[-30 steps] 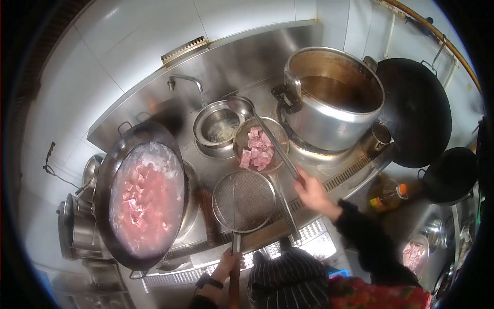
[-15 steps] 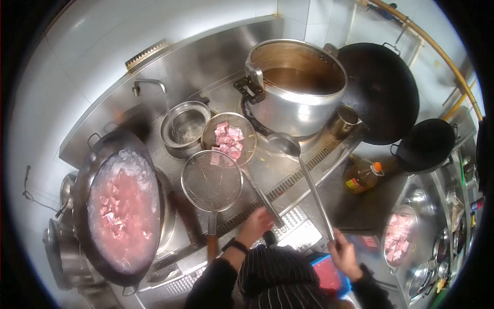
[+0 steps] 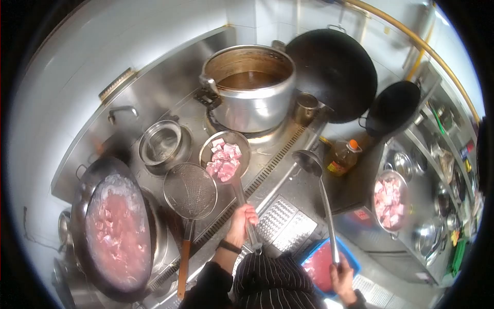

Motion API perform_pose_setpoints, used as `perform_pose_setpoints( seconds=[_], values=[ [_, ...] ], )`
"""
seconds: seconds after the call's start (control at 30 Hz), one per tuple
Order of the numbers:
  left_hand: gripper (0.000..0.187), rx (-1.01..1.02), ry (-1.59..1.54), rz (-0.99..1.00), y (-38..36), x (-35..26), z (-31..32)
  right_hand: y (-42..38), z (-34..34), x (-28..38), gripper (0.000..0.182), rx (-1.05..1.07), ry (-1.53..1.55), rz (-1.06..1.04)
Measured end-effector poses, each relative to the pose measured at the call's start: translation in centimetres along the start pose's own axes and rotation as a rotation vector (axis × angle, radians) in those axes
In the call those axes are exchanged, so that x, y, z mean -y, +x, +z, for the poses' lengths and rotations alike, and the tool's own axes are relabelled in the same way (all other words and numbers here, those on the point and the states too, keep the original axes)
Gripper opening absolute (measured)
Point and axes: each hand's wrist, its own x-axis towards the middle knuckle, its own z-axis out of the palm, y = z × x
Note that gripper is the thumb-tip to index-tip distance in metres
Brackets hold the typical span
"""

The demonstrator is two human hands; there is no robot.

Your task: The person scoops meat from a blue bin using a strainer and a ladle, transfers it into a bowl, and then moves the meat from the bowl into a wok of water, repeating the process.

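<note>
My left hand (image 3: 241, 225) is closed round the metal handle of a skimmer (image 3: 245, 171), whose round bowl carries chunks of pale pink meat (image 3: 224, 158). In my right hand (image 3: 342, 278) is the long handle of a ladle (image 3: 309, 164), its bowl held out in front and to the right. Beside the skimmer lies a mesh strainer (image 3: 190, 191) with a wooden handle, untouched. At the left stands a large wok (image 3: 80, 211) filled with cloudy pinkish liquid (image 3: 121, 257) and pieces of meat.
A big metal pot (image 3: 252, 110) of brown liquid stands behind the skimmer, with a smaller pot (image 3: 163, 143) to its left. Dark woks (image 3: 334, 72) lean on the wall. An oil bottle (image 3: 343, 158), a bowl of meat (image 3: 389, 201) and a blue-rimmed tub (image 3: 355, 260) are at the right.
My left hand has taken hold of the skimmer's handle. The view has turned right, and my right hand still holds the ladle. Water no longer visibly runs from the faucet.
</note>
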Motion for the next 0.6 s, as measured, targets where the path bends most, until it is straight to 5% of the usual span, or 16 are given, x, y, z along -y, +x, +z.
perform_pose_setpoints(
  seconds=[0.13, 0.17, 0.2, 0.27, 0.33, 0.37, 0.47, 0.6],
  values=[
    [0.023, 0.072, 0.258, -0.236, -6.5, 3.3, -0.7, -2.3, -1.3, -2.4, 0.05, -0.018, 0.095, 0.083],
    [0.027, 0.101, 0.536, -0.163, -9.0, 4.2, 0.6, -3.4, -2.2, -3.6, 0.051, -0.024, 0.134, 0.086],
    [0.033, 0.184, 0.575, -0.344, -8.9, 4.1, -0.9, -4.4, -3.4, -3.3, 0.051, -0.006, 0.158, 0.171],
    [0.04, 0.007, 0.494, -0.593, -9.0, 4.5, -1.9, -5.9, -5.1, -3.0, 0.053, -0.058, 0.105, 0.236],
    [0.017, -0.002, 0.783, -0.46, -11.1, 6.0, 1.5, -7.9, -5.7, -4.2, 0.054, -0.171, 0.161, 0.274],
    [0.017, 0.143, 0.609, -0.672, -11.8, 5.8, 3.2, -8.8, -5.8, -3.9, 0.054, -0.208, 0.199, 0.293],
    [0.018, 0.064, 0.782, -0.626, -13.1, 11.0, 11.2, -11.0, -6.8, -5.3, 0.054, -0.385, 0.262, 0.303],
    [0.013, 0.306, 1.198, -0.332, -9.9, 19.1, 17.3, -13.3, -6.7, -7.8, 0.051, -0.626, 0.402, 0.366]
  ],
)
